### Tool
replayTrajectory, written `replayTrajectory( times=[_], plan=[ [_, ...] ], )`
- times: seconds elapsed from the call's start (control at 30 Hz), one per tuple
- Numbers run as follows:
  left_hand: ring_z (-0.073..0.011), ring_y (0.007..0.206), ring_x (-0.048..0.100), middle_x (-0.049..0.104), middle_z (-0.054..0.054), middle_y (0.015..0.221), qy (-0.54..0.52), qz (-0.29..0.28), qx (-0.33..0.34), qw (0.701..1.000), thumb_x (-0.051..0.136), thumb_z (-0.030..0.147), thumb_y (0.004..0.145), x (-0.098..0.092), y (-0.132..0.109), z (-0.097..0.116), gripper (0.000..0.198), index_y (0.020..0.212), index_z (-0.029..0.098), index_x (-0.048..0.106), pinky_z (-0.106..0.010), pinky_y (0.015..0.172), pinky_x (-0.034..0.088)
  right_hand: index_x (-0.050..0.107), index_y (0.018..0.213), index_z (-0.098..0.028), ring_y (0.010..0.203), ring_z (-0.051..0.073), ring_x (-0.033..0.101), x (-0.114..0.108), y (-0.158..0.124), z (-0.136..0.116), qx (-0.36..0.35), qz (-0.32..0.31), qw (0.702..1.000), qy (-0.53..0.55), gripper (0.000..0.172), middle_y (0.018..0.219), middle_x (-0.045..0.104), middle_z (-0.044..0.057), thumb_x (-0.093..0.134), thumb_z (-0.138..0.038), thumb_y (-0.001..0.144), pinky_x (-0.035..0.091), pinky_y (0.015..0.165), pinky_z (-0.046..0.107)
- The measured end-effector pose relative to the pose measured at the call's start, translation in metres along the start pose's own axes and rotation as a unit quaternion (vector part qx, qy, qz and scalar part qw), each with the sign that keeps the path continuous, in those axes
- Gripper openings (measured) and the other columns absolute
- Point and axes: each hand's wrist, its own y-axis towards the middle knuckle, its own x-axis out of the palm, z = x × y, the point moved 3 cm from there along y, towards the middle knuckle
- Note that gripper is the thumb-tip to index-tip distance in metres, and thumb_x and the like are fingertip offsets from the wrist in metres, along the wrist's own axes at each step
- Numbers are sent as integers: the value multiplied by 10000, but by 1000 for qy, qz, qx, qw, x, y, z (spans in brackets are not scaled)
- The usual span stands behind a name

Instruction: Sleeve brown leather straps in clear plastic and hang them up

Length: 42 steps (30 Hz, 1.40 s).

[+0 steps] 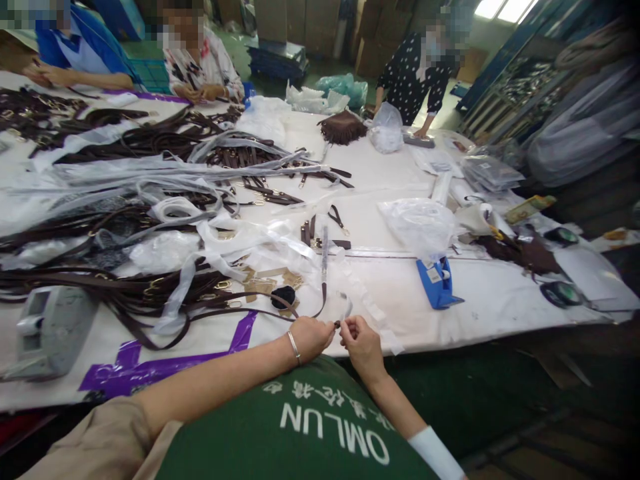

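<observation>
My left hand, with a metal bangle at the wrist, is closed on a dark brown strap. A short dark end of that strap shows at the fingertips. Close beside it, the fingers of my right hand are pinched at a thin whitish strip that curls up from them. The exact grip is too small to make out. Just beyond my hands, another strap length wrapped in clear film points away across the table. A small black round thing lies left of it.
Piles of brown straps with gold hardware and white wrapping cover the table's left. A grey tape dispenser stands front left, a blue one right. Plastic bags lie behind it. Several people work along the far side.
</observation>
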Motion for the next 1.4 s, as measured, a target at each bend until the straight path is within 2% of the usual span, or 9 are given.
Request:
replayTrajectory(
  times=[0.23, 0.4, 0.53, 0.8, 0.97, 1.1, 1.17, 1.3, 1.4],
  plan=[
    [-96, 388, 397, 443, 29, 475, -413, -60, -167, 893, 234, 463, 905, 3, 4, -4, 483, 872, 121, 574, -198, 417, 326, 527, 835, -199, 539, 156, 617, 6, -11, 1, 20, -31, 996, 76, 264, 669, 620, 10, 514, -462, 839, 471, 457, 231],
    [-174, 607, 586, 608, -51, 651, -96, 10, -63, 993, 361, 378, 891, -8, 1, 0, 314, 830, 160, 579, -247, 567, 412, 514, 797, -188, 526, 145, 598, 7, -14, -7, 69, -48, 983, 162, 283, 653, 604, 7, 537, -470, 823, 446, 414, 206],
    [-244, 646, 622, 623, -112, 691, 75, -12, 39, 996, 335, 219, 897, -8, 3, 11, 249, 910, 110, 559, -320, 576, 455, 514, 755, -185, 501, 145, 588, 5, -11, -11, 93, -26, 983, 158, 304, 618, 591, 5, 541, -483, 812, 427, 386, 201],
    [-243, 719, 622, 632, -93, 718, -70, -89, -46, 992, 436, 306, 868, -3, 14, -5, 233, 890, 130, 586, -328, 635, 472, 557, 778, -212, 570, 150, 594, 6, -12, -7, -85, -116, 989, -40, 159, 648, 594, -3, 523, -352, 846, 483, 577, 261],
    [-131, 661, 573, 602, -29, 774, -505, -226, -11, 833, 548, 383, 801, 2, 4, -10, 298, 966, 137, 516, -237, 594, 469, 511, 810, -213, 604, 177, 612, 6, -16, 14, 17, -95, 988, 117, 196, 665, 603, 4, 509, -404, 854, 508, 570, 285],
    [-138, 690, 603, 617, -76, 881, -642, -249, 3, 725, 580, 521, 751, 2, -9, -15, 503, 1059, 137, 478, -257, 614, 479, 504, 805, -204, 549, 165, 592, 7, -20, 11, 67, -99, 976, 184, 248, 659, 594, 1, 546, -447, 826, 512, 517, 284],
    [-138, 596, 596, 631, -85, 815, -606, -239, -42, 757, 497, 552, 794, 4, -14, -19, 465, 976, 126, 487, -254, 549, 466, 508, 795, -203, 522, 159, 581, 6, -23, 3, 65, -110, 977, 170, 253, 639, 583, -6, 555, -450, 819, 507, 486, 276],
    [-186, 592, 607, 630, -79, 686, -288, -132, -57, 947, 357, 490, 879, 1, -16, -17, 393, 808, 139, 519, -287, 567, 462, 517, 774, -201, 497, 154, 575, 6, -28, -11, 52, -127, 983, 118, 260, 602, 581, -8, 560, -455, 812, 483, 438, 248],
    [-259, 725, 633, 639, -119, 734, -40, -78, -6, 996, 354, 404, 899, -5, -15, -6, 343, 843, 132, 554, -345, 649, 474, 515, 769, -196, 504, 152, 579, 9, -26, -14, 71, -112, 982, 136, 282, 618, 586, -2, 554, -473, 810, 484, 442, 245]
  ],
)
